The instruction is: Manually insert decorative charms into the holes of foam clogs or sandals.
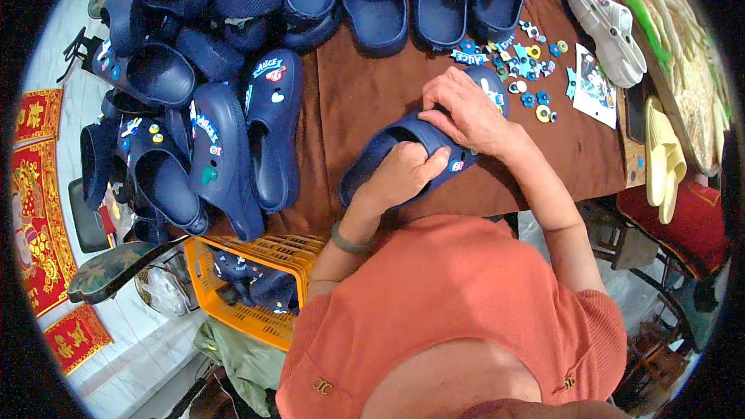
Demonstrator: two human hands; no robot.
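Note:
A navy foam clog (361, 167) lies before me at the table's front edge, its toe pointing away to the right. My left hand (407, 172) reaches into its foot opening, closed, with the thumb against the upper and the other fingers hidden inside. My right hand (467, 115) is closed over the top of the upper, fingers bent and pressed down on it. Whether a small charm sits under those fingertips is hidden. Colourful charms show on the clog's toe and near side. Loose blue, white and yellow charms (531, 66) lie scattered beyond my right hand.
Several navy clogs (272, 132) with charms crowd the left, and plain ones (376, 12) line the back. A printed picture card (596, 85), a white clog (609, 35) and yellow slippers (665, 159) are at the right. Below the left edge stands an orange crate (244, 327) holding clogs.

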